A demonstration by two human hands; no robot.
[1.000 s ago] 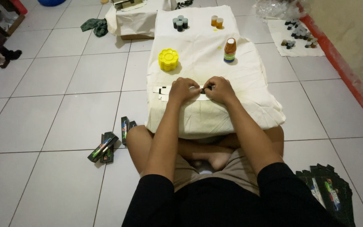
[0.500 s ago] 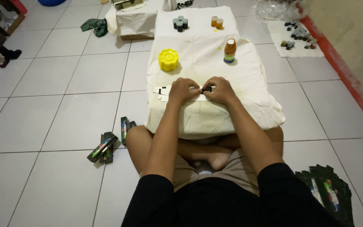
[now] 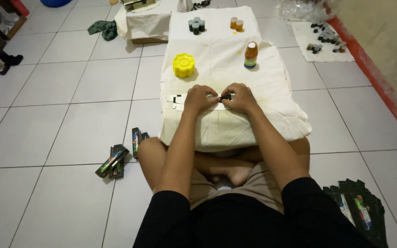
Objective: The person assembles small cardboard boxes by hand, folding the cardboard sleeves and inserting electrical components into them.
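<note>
head view, looking down on a seated person working at a low table draped in a cream cloth (image 3: pixel 263 119). the left hand (image 3: pixel 199 98) and the right hand (image 3: pixel 241 97) meet at the near edge of the cloth, fingers curled inward and pressed down on a flat white card blank (image 3: pixel 176 102) with dark markings; its flaps jut out to the left of the left hand, while the middle part lies hidden beneath both hands. the right fingertips appear to pinch a small dark part of the blank just between the two hands, though whether this is a fold or a tab cannot be told at this size. beyond the hands, well apart from them, stand a yellow flower-shaped container (image 3: pixel 184 65) and a brown bottle with a white cap (image 3: pixel 251 55); farther back are a cluster of dark small jars (image 3: pixel 196 25) and two orange jars (image 3: pixel 236 24). on the tiled floor to the person's left lie several folded dark cartons (image 3: pixel 116 160), and at lower right a stack of flat dark blanks (image 3: pixel 359 209). judged from the pose, the step is creasing or folding the blank; it would go best with one hand pinning the card flat against the cloth while the other runs along the score line, keeping edges aligned so the flaps meet squarely.
</note>
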